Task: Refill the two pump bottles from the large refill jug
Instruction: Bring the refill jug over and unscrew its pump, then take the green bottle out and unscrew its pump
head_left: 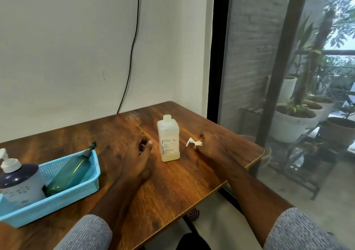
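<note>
A square translucent bottle [168, 140] stands upright near the middle of a wooden worktop [192, 176], its long axis vertical and its neck pointing straight up with the pump off; a shallow layer of yellowish liquid sits at its base, and its label text runs up the side. Just to its right a white pump head [193, 142] is held in the fingers of the right hand [213, 146], spout pointing left toward the bottle; that grip is closed on the pump. The left hand [137, 157] rests on the worktop just left of the bottle, apart from it, fingers loosely curled and holding nothing. At the left edge a blue plastic basket [76, 192] carries a green bottle [71, 173] lying tilted, its dark nozzle pointing up and away over the basket rim, beside an upright white-and-navy pump bottle [20, 182]. Grey sleeves [299, 230] cover both forearms.
</note>
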Demonstrator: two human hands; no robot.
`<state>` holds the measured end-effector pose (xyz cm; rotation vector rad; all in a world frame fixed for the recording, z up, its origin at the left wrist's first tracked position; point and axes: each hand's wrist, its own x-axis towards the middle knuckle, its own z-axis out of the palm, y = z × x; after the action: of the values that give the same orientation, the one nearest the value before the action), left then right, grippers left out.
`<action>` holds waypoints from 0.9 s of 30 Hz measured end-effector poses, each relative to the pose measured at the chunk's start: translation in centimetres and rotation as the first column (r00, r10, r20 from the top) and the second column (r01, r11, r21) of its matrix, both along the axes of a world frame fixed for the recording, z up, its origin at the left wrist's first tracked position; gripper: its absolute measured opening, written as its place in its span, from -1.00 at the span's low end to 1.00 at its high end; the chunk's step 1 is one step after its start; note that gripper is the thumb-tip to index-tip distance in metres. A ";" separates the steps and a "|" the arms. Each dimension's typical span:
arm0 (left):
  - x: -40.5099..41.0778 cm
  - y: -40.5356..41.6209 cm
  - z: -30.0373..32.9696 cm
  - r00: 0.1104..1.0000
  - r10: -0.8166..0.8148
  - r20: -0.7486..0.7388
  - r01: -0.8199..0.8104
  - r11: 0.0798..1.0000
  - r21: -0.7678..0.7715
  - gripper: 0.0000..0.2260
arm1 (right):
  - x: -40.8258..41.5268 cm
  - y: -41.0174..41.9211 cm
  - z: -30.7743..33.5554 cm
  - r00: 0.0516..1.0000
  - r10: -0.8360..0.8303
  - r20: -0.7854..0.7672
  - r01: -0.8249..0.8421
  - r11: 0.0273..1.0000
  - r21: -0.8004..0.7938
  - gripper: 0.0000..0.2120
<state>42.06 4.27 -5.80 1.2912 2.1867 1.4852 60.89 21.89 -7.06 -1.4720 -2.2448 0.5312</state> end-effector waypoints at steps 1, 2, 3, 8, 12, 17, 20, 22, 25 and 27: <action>0.2 -0.4 0.8 1.000 -0.014 0.005 0.014 1.000 0.025 -0.88 | 0.1 -0.4 0.4 1.000 0.003 -0.019 -0.003 1.000 0.004 -0.70; 0.4 -0.8 1.5 1.000 -0.022 -0.012 0.023 0.999 0.048 -0.91 | 0.3 -0.6 0.8 0.999 0.021 -0.031 -0.021 1.000 0.001 -0.70; 0.6 -1.2 2.1 0.999 -0.027 -0.030 0.029 0.997 0.074 -0.92 | 0.2 -0.7 1.0 0.995 0.055 -0.079 -0.057 0.998 -0.016 -0.71; -1.4 -2.4 2.5 0.991 -0.015 -0.129 0.032 0.990 0.134 -0.85 | -2.9 -5.5 3.8 0.858 -0.029 -0.512 0.180 0.952 0.248 -0.89; -4.9 -3.8 2.3 0.986 -0.018 -0.164 0.055 0.973 0.223 -0.88 | -5.9 -10.0 5.9 0.811 0.169 -0.560 0.111 0.896 0.430 -0.83; -8.1 -8.2 3.4 0.967 0.067 -0.245 -0.007 0.972 0.237 -0.87 | -12.0 -15.2 6.3 0.747 0.327 -0.579 -0.156 0.933 0.325 -0.89; -10.6 -11.5 3.2 0.930 0.139 -0.340 -0.085 0.982 0.169 -0.87 | -16.3 -16.6 5.3 0.777 0.395 -0.490 -0.352 0.918 0.182 -0.88; -11.8 -13.5 3.0 0.908 0.182 -0.377 -0.134 0.980 0.150 -0.86 | -19.0 -17.3 4.6 0.764 0.439 -0.474 -0.438 0.891 0.118 -0.86; -13.0 -15.3 2.4 0.888 0.231 -0.398 -0.171 0.968 0.182 -0.84 | -22.4 -18.2 3.7 0.768 0.451 -0.456 -0.489 0.871 0.037 -0.78; -13.8 -16.0 2.0 0.889 0.252 -0.383 -0.193 0.963 0.186 -0.86 | -24.4 -18.7 3.1 0.791 0.459 -0.404 -0.499 0.867 0.007 -0.70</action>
<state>28.26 -11.68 -3.77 1.5579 2.6069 1.5990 36.52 3.14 -3.96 -0.7149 -2.2642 1.0108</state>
